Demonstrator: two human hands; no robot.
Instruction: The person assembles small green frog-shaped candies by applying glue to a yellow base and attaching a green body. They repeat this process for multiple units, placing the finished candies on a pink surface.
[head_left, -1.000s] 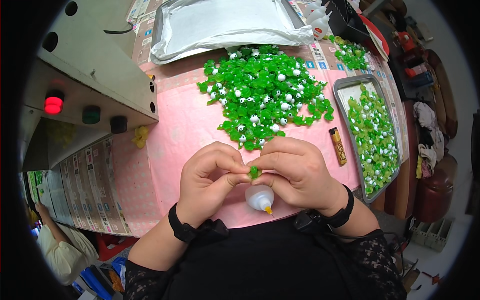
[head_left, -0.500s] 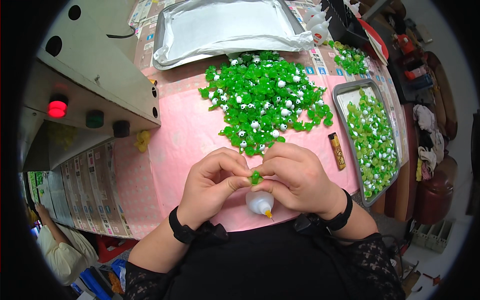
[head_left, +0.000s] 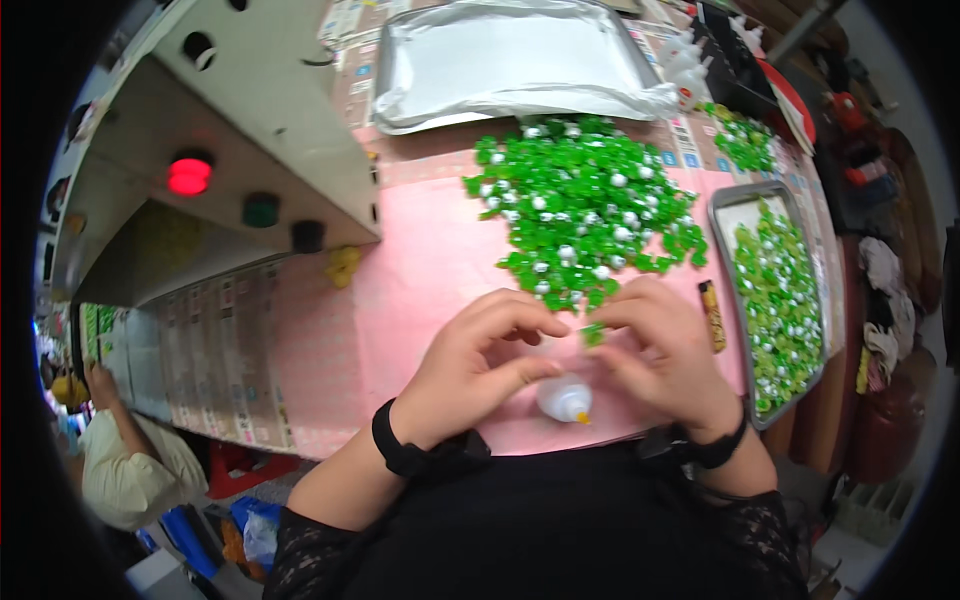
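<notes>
My left hand has its thumb and fingers apart and holds nothing. To its right, my right hand, somewhat blurred, has a small green translucent plastic piece at the tips of its thumb and index finger. Below and between the hands, a translucent white squeeze bottle with a yellow tip lies near the table's front edge. Just beyond my fingers spreads a big pile of green plastic pieces mixed with white, dark-spotted balls like eyeballs. Blur hides the held piece's finer shape.
A metal tray of green and white pieces stands at the right, with a lighter beside it. A foil-lined tray lies at the back. At left, a metal machine with a red light overhangs the table; another person is beyond.
My hands have moved apart: the left has let go of the small green piece, which stays at my right fingertips. The whole view has shifted, with things now farther right.
</notes>
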